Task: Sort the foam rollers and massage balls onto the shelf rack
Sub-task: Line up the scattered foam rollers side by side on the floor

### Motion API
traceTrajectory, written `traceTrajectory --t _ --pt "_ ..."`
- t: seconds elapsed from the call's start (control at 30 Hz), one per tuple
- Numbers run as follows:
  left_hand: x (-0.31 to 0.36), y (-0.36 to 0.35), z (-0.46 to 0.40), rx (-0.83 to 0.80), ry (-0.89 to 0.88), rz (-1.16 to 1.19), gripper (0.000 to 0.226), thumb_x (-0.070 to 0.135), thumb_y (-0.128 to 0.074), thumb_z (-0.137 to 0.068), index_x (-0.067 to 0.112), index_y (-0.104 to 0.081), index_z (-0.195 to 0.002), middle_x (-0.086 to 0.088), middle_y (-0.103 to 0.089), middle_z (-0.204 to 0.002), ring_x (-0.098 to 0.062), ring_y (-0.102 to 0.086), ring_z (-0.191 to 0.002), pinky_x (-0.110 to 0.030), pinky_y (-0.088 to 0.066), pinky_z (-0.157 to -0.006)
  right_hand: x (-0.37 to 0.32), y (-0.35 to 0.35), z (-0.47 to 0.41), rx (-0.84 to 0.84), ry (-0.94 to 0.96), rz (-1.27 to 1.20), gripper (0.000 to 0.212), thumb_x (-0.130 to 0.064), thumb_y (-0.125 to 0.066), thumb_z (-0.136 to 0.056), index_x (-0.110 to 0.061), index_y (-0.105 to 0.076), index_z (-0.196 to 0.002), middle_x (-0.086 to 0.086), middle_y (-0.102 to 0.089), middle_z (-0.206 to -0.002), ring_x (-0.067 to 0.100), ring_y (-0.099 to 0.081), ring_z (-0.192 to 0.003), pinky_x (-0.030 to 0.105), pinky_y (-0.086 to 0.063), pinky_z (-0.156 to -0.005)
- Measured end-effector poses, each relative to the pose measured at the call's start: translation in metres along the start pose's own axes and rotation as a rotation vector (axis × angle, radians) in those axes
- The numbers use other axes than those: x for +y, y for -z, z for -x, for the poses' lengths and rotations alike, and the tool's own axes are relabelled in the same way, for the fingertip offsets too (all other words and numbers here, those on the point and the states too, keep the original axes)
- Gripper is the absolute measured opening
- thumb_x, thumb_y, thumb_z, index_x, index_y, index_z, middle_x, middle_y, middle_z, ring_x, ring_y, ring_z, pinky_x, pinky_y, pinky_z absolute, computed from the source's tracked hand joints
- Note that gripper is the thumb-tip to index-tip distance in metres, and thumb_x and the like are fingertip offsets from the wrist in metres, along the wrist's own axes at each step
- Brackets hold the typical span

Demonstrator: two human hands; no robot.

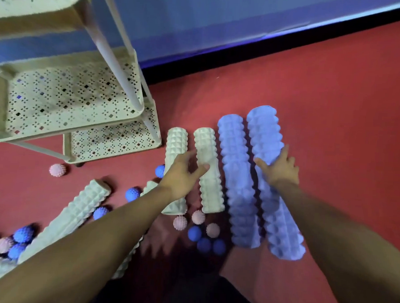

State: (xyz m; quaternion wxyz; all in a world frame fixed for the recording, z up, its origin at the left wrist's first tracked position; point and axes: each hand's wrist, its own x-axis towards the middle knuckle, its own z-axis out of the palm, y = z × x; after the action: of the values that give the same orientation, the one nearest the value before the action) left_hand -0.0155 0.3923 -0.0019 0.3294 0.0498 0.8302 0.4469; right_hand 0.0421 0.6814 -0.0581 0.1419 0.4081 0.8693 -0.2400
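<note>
Two long blue foam rollers (237, 171) (268, 134) lie side by side on the red floor. Left of them lie two shorter cream rollers (176, 141) (208, 156). My right hand (280, 168) rests with spread fingers on the rightmost blue roller. My left hand (181, 173) reaches between the two cream rollers, its fingers touching the right one. A third cream roller (75, 216) lies at the lower left under my left forearm. Spiky pink balls (58, 170) and blue balls (132, 193) are scattered around. The cream perforated shelf rack (65, 98) stands at the upper left, its shelves bare.
A blue wall with a black baseboard (245, 54) runs along the back. Open red floor (347, 101) stretches to the right of the rollers. A cluster of balls (204, 235) sits near my knees, and another cluster (11, 241) at the far left.
</note>
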Motion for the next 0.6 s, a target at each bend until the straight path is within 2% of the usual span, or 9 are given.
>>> traceTrajectory --t 0.07,0.1,0.17,0.27,0.3,0.37,0.47,0.53,0.6 --pt "-0.010 -0.002 -0.005 -0.007 0.027 -0.012 0.073 0.054 -0.060 -0.093 0.022 -0.034 -0.153 0.009 -0.047 -0.134 0.015 -0.052 -0.082 -0.003 -0.042 -0.076 0.009 -0.010 -0.008 -0.048 0.013 -0.015 0.097 -0.060 -0.059 -0.091 -0.010 -0.012 -0.160 0.025 -0.034 -0.153 0.044 -0.037 -0.138 0.049 -0.030 -0.114" --pt "-0.014 -0.002 -0.007 -0.007 0.053 -0.004 0.072 0.052 -0.060 -0.094 0.021 -0.034 -0.153 0.013 -0.050 -0.117 0.011 -0.049 -0.071 -0.004 -0.043 -0.068 0.012 -0.013 -0.008 -0.115 0.026 -0.015 0.094 -0.057 -0.060 -0.092 -0.010 -0.013 -0.160 0.024 -0.033 -0.155 0.041 -0.034 -0.141 0.046 -0.030 -0.115" --pt "-0.021 -0.004 -0.010 -0.009 0.093 0.025 0.072 0.051 -0.061 -0.094 0.020 -0.034 -0.152 0.022 -0.043 -0.092 0.005 -0.045 -0.071 -0.013 -0.045 -0.071 0.015 -0.019 -0.002 -0.251 0.017 -0.026 0.105 -0.061 -0.066 -0.086 -0.016 -0.007 -0.161 0.016 -0.023 -0.162 0.033 -0.027 -0.148 0.043 -0.028 -0.118" --pt "-0.030 -0.009 -0.011 -0.023 0.125 0.067 0.072 0.050 -0.063 -0.093 0.020 -0.034 -0.152 0.022 -0.041 -0.087 -0.002 -0.047 -0.081 -0.040 -0.053 -0.091 0.005 -0.031 0.019 -0.355 -0.065 0.063 0.144 -0.090 -0.070 -0.054 -0.036 0.014 -0.158 0.002 0.010 -0.168 0.036 -0.010 -0.153 0.058 -0.024 -0.118" --pt "-0.032 -0.011 -0.010 -0.026 0.131 0.073 0.072 0.050 -0.063 -0.093 0.020 -0.035 -0.152 0.019 -0.043 -0.088 -0.004 -0.048 -0.084 -0.043 -0.052 -0.094 0.000 -0.038 0.027 -0.372 -0.082 0.140 0.150 -0.096 -0.066 -0.045 -0.041 0.020 -0.155 0.000 0.023 -0.166 0.038 0.001 -0.154 0.064 -0.020 -0.117" --pt "-0.034 -0.013 -0.008 -0.025 0.121 0.067 0.073 0.051 -0.064 -0.092 0.020 -0.035 -0.152 0.009 -0.050 -0.097 -0.009 -0.052 -0.091 -0.042 -0.053 -0.095 -0.009 -0.053 0.040 -0.386 -0.078 0.221 0.152 -0.097 -0.065 -0.040 -0.047 0.025 -0.151 0.001 0.040 -0.159 0.042 0.019 -0.151 0.071 -0.015 -0.114" --pt "-0.033 -0.009 -0.003 -0.031 0.077 0.035 0.072 0.048 -0.065 -0.093 0.020 -0.034 -0.152 0.012 -0.050 -0.099 -0.008 -0.049 -0.094 -0.036 -0.050 -0.091 -0.009 -0.059 0.049 -0.342 -0.024 0.274 0.143 -0.088 -0.073 -0.047 -0.049 0.014 -0.153 0.002 0.042 -0.157 0.043 0.020 -0.150 0.074 -0.022 -0.111" --pt "-0.035 -0.001 0.000 -0.037 0.047 -0.013 0.073 0.051 -0.063 -0.092 0.024 -0.033 -0.153 0.010 -0.049 -0.128 -0.006 -0.049 -0.110 -0.032 -0.045 -0.100 -0.002 -0.058 0.050 -0.339 0.019 0.326 0.137 -0.086 -0.073 -0.054 -0.048 0.013 -0.154 -0.001 0.043 -0.157 0.041 0.020 -0.151 0.073 -0.025 -0.110" --pt "-0.038 0.008 0.003 -0.036 0.018 -0.083 0.075 0.057 -0.061 -0.091 0.027 -0.032 -0.152 0.004 -0.035 -0.151 -0.012 -0.043 -0.131 -0.036 -0.039 -0.111 0.002 -0.055 0.052 -0.316 0.067 0.364 0.131 -0.089 -0.067 -0.058 -0.049 0.012 -0.155 -0.008 0.042 -0.157 0.038 0.018 -0.152 0.070 -0.025 -0.110"
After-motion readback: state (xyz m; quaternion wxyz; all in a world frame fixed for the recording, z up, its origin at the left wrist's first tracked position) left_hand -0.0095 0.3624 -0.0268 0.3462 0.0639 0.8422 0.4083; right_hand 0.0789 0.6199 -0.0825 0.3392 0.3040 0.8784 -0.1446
